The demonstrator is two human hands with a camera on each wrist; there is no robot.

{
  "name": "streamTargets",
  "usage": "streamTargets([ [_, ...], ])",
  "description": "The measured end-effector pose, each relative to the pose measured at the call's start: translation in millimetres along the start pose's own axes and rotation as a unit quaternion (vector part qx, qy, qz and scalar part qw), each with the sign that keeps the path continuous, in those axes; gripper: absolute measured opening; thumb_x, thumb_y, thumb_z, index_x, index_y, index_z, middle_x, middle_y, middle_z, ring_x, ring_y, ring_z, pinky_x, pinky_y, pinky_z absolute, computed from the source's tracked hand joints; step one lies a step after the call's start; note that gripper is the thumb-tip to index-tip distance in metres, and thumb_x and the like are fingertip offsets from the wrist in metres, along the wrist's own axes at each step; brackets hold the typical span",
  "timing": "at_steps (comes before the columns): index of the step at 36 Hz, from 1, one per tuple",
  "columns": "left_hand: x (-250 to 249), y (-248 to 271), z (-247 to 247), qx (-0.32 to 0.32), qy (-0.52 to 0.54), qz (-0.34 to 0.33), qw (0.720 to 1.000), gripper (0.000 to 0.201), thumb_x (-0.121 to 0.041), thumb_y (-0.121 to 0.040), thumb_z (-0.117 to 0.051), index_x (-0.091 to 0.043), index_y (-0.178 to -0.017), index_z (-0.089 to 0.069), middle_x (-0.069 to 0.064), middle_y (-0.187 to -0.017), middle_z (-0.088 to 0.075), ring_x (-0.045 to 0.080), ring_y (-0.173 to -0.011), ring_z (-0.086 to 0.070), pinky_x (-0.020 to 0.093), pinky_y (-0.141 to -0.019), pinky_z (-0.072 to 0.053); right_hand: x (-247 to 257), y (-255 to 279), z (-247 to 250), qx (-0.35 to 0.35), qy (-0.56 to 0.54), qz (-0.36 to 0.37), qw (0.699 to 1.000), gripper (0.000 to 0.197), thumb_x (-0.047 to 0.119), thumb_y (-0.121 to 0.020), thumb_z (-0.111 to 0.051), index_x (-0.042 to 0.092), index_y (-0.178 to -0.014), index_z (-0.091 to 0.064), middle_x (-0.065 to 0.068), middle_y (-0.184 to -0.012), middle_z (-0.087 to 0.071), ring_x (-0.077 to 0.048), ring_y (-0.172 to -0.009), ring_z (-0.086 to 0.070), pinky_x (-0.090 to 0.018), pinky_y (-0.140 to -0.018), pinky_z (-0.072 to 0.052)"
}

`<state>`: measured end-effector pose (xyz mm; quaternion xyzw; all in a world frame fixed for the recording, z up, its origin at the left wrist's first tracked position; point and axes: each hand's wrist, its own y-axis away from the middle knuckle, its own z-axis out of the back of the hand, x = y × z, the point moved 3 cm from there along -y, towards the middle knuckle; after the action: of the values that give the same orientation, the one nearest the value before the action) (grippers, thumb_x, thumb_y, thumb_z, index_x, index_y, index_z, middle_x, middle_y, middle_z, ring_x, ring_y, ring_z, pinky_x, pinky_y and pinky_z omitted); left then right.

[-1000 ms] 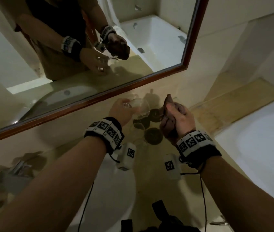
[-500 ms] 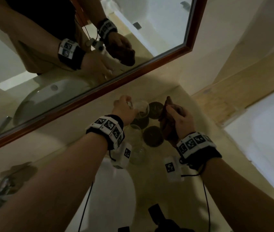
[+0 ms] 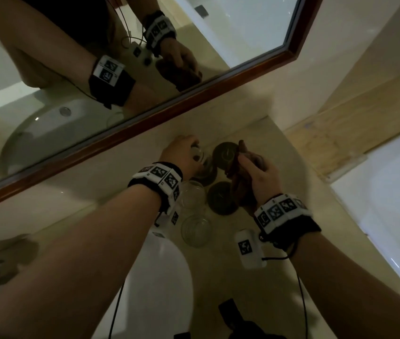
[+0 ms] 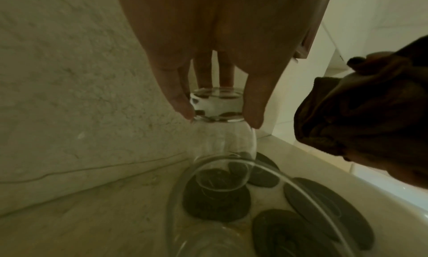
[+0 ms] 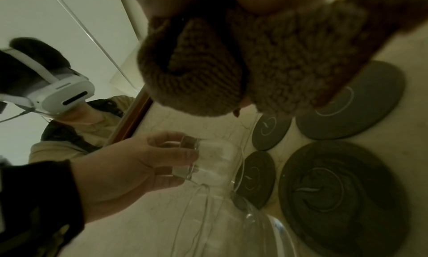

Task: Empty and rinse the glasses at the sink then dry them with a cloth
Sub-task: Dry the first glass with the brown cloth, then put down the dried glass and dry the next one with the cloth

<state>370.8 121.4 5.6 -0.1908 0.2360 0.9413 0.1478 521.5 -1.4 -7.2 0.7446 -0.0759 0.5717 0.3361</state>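
The fingertips (image 4: 183, 106) of the left hand (image 3: 182, 152) are clamped on the thick base of a small clear glass (image 4: 222, 138), thumb on one side and fingers on the other, so the glass hangs upside down with its open rim pointing at the counter. The glass is plain and see-through, with a heavy bottom and a slightly bulging wall; its mouth hovers just above a dark round coaster (image 4: 215, 200), and whether it touches is hard to tell. The right hand (image 3: 260, 177) has its fingers curled round a bunched brown cloth (image 5: 254, 65) with a coarse, nubbly weave, held just beside the glass, apart from it. Below the left wrist two more clear glasses (image 3: 195, 214) stand mouth-up on the beige stone counter (image 3: 279, 285), one nearer the wall than the other. Other dark coasters (image 5: 354, 100) lie flat in the corner beside them. A white basin (image 3: 160, 289) sits under the forearms, and a wood-framed mirror (image 3: 194, 91) runs along the wall.
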Motion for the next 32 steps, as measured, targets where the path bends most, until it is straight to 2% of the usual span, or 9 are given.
streamTargets([
  [3, 2, -3, -3, 0.002, -0.004, 0.000, 1.000, 0.064, -0.025, -0.079, -0.080, -0.017, -0.134, -0.050, 0.008, -0.136, -0.047, 0.027, -0.120, -0.051, 0.034, -0.099, -0.043, -3, -3, -1, -0.002, 0.009, 0.004, 1.000, 0.006, 0.026, -0.085, -0.070, 0.023, -0.089, -0.067, -0.012, -0.085, -0.071, -0.029, -0.078, -0.069, -0.043, -0.073, -0.058],
  [7, 4, -6, -6, 0.005, -0.011, -0.007, 1.000, 0.062, -0.028, -0.078, -0.082, -0.015, -0.131, -0.052, 0.008, -0.132, -0.048, 0.026, -0.118, -0.051, 0.034, -0.095, -0.043, -9, -7, -1, -0.001, 0.023, 0.005, 1.000, 0.003, 0.029, -0.084, -0.071, 0.029, -0.085, -0.069, -0.009, -0.086, -0.072, -0.029, -0.084, -0.069, -0.042, -0.076, -0.057],
  [11, 5, -9, -8, 0.013, -0.007, -0.017, 1.000, 0.061, -0.027, -0.079, -0.081, -0.012, -0.131, -0.052, 0.009, -0.132, -0.050, 0.026, -0.117, -0.052, 0.036, -0.095, -0.044, -12, -9, -2, 0.002, 0.025, 0.009, 1.000, 0.004, 0.026, -0.084, -0.071, 0.025, -0.087, -0.068, -0.006, -0.085, -0.072, -0.022, -0.080, -0.069, -0.027, -0.064, -0.055],
  [13, 7, -9, -11, 0.021, -0.006, -0.021, 1.000, 0.062, -0.027, -0.079, -0.081, -0.013, -0.132, -0.052, 0.008, -0.133, -0.049, 0.025, -0.118, -0.051, 0.035, -0.095, -0.043, -13, -11, -2, 0.002, 0.022, 0.005, 1.000, 0.004, 0.025, -0.085, -0.070, 0.025, -0.087, -0.067, -0.005, -0.084, -0.071, -0.019, -0.077, -0.069, -0.024, -0.062, -0.054],
  [19, 8, -13, -16, 0.023, 0.005, -0.033, 0.999, 0.064, -0.025, -0.076, -0.083, -0.013, -0.132, -0.055, 0.010, -0.131, -0.050, 0.027, -0.118, -0.051, 0.031, -0.093, -0.042, -19, -14, -2, -0.004, 0.033, 0.003, 0.999, 0.006, 0.027, -0.084, -0.071, 0.024, -0.089, -0.068, -0.007, -0.086, -0.072, -0.023, -0.081, -0.070, -0.035, -0.072, -0.057],
  [25, 12, -15, -22, 0.043, 0.022, -0.036, 0.998, 0.068, -0.024, -0.078, -0.082, -0.019, -0.138, -0.053, 0.010, -0.137, -0.044, 0.028, -0.124, -0.047, 0.033, -0.102, -0.040, -23, -16, -1, 0.000, 0.039, 0.001, 0.999, 0.011, 0.027, -0.085, -0.070, 0.021, -0.094, -0.068, -0.007, -0.084, -0.072, -0.023, -0.079, -0.070, -0.037, -0.073, -0.057],
  [29, 17, -14, -22, 0.050, 0.048, -0.033, 0.997, 0.066, -0.023, -0.083, -0.077, -0.020, -0.143, -0.049, 0.011, -0.143, -0.037, 0.026, -0.128, -0.045, 0.026, -0.102, -0.037, -25, -16, -2, -0.006, 0.037, -0.008, 0.999, 0.013, 0.027, -0.084, -0.071, 0.020, -0.095, -0.068, -0.009, -0.088, -0.072, -0.029, -0.084, -0.070, -0.044, -0.079, -0.058],
  [32, 20, -13, -23, 0.054, 0.061, -0.027, 0.996, 0.066, -0.021, -0.086, -0.075, -0.021, -0.145, -0.047, 0.011, -0.147, -0.034, 0.026, -0.129, -0.045, 0.023, -0.103, -0.035, -26, -15, -3, -0.006, 0.030, -0.013, 0.999, 0.018, 0.026, -0.083, -0.072, 0.018, -0.099, -0.069, -0.011, -0.090, -0.072, -0.030, -0.085, -0.069, -0.043, -0.079, -0.058],
])
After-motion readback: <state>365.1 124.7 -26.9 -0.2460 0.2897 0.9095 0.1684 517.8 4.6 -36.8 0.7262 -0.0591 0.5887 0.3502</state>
